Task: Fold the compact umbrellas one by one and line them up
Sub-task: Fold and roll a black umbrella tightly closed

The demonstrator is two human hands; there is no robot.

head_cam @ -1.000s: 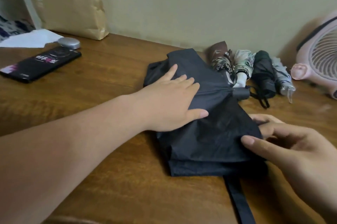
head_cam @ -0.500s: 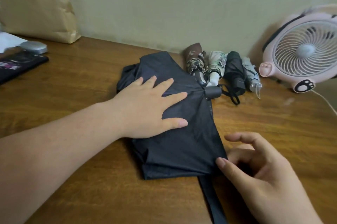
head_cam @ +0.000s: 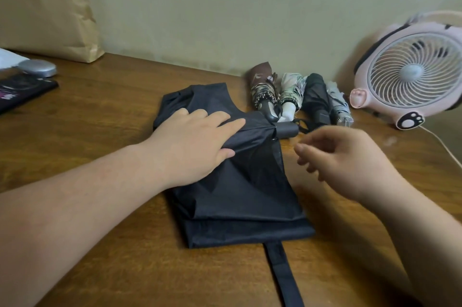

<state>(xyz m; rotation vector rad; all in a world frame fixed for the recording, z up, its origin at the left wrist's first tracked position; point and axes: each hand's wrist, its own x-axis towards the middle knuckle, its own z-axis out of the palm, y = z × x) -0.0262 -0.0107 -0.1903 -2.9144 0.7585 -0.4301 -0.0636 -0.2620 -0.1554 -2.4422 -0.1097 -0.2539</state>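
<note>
Black umbrella (head_cam: 245,196) lies flattened on the wooden table (head_cam: 100,131), centre of frame, with its handle (head_cam: 287,129) pointing right and its strap (head_cam: 282,274) trailing to the bottom edge. Left hand (head_cam: 197,141) rests flat on the upper fabric, fingers straight and close together. Right hand (head_cam: 342,156), right of centre and slightly blurred, hovers near the handle with fingers loosely curled, holding nothing. Four folded umbrellas sit side by side against the wall, above centre: brown (head_cam: 261,82), white patterned (head_cam: 291,89), dark (head_cam: 316,97), grey (head_cam: 338,102). Pink fan (head_cam: 412,74) upper right; paper bag (head_cam: 45,7) upper left.
</note>
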